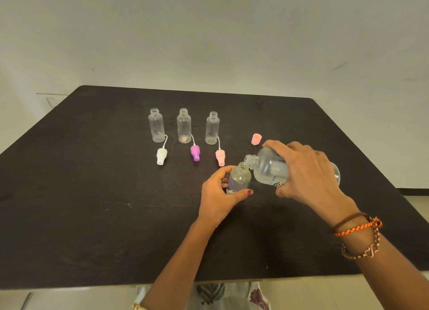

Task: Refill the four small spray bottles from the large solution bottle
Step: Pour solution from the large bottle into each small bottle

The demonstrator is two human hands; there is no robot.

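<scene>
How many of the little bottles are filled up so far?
None looks full yet. All caps are already off: three spray tops lie by their bottles. The right hand tips the large solution bottle over the fourth small bottle, held by the left hand. The three bottles behind look empty and still wait.

Right hand [308, 173] grips large bottle [271, 168] tipped, neck over small bottle [239, 178] held by left hand [218, 198]; three open bottles [184, 125] upright behind, sprayer tops [195, 153] lying on table [92, 193]; pink cap [256, 139] nearby

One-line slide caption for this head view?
Right hand tips large solution bottle over small bottle held by left hand.
</scene>
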